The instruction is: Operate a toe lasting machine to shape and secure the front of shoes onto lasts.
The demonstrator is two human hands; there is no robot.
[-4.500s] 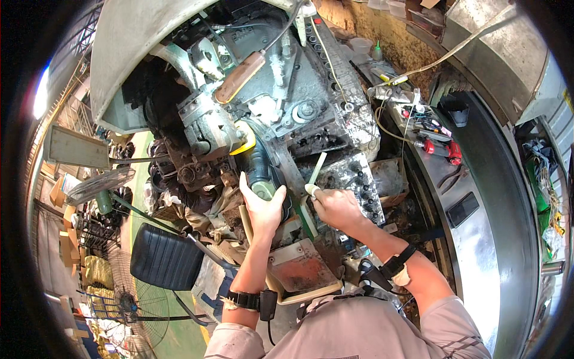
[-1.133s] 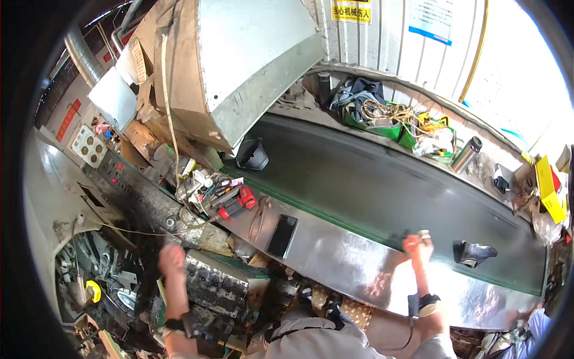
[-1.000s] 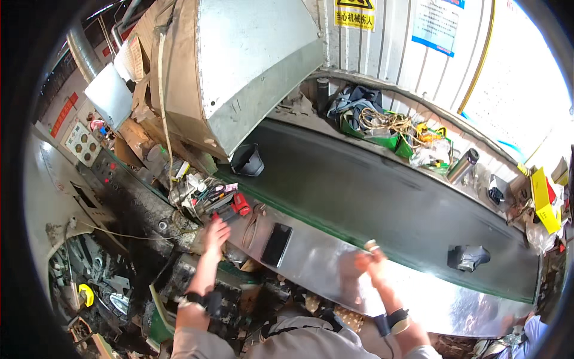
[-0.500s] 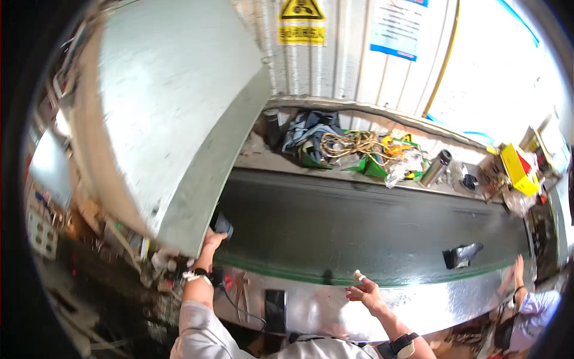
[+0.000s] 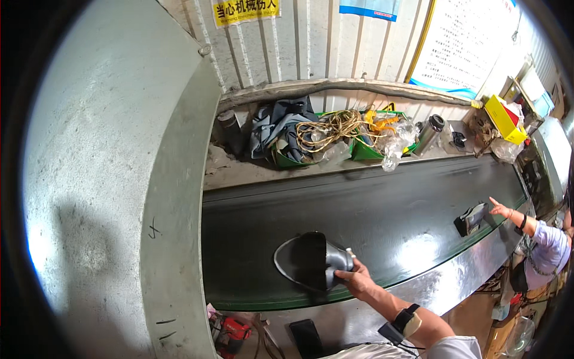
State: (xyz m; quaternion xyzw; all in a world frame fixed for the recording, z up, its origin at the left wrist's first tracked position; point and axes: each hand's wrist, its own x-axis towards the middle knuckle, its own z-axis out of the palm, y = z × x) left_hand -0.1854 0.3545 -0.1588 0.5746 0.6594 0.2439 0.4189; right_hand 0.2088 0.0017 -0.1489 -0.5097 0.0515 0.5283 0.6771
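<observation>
My right hand [image 5: 356, 280] is closed on a black shoe upper [image 5: 339, 263], gripping its right end with thumb and fingers. The piece has a smooth, shiny part beside my fingers and a wide, rounded, dark part with a pale rim toward the left. It is over the near half of the dark conveyor belt [image 5: 382, 209]. My left hand does not show. Farther right on the belt lies another black shoe piece [image 5: 471, 219], with a co-worker's hand [image 5: 501, 207] just beside it, fingers stretched out.
A large grey metal panel [image 5: 173, 179] fills the left side. Along the far ledge are green bins with cloth and coiled rope [image 5: 335, 130], a steel flask [image 5: 429, 135] and a yellow box [image 5: 504, 119]. On the near metal edge lie a phone [image 5: 305, 338] and a red tool [image 5: 235, 330].
The view has swung left and closer to the panel. My left hand, earlier at a dark piece by the panel, is out of sight. My right hand, earlier empty, now holds the shoe upper.
</observation>
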